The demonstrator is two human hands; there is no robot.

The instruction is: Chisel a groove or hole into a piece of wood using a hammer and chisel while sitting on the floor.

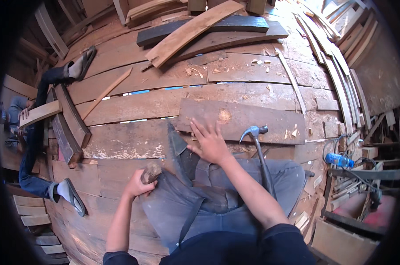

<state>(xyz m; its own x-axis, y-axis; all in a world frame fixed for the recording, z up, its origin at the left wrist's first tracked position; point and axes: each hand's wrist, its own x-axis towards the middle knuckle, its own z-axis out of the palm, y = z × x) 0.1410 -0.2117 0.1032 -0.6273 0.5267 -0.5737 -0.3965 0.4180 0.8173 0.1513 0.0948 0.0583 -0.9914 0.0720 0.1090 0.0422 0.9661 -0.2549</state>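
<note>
My left hand (138,182) is closed around a short, rough wooden piece (151,173) beside my left knee; only its blunt end shows above the fingers. Fingers spread, my right hand (209,142) is empty at the near edge of a wide brown board (253,115). Its fingertips overlap the board in view; whether they touch it I cannot tell. A pale round patch and a few chips mark the board's surface. To the right, a claw hammer (259,150) rests with its head over the board and its handle across my grey trousers.
Crossed planks (195,33) lie at the far side of the plank floor among wood chips. Long strips (336,84) are stacked at right, near a blue-labelled bottle (339,160) and cables. At left, another person (36,145) sits with legs apart, hand on a beam (41,113).
</note>
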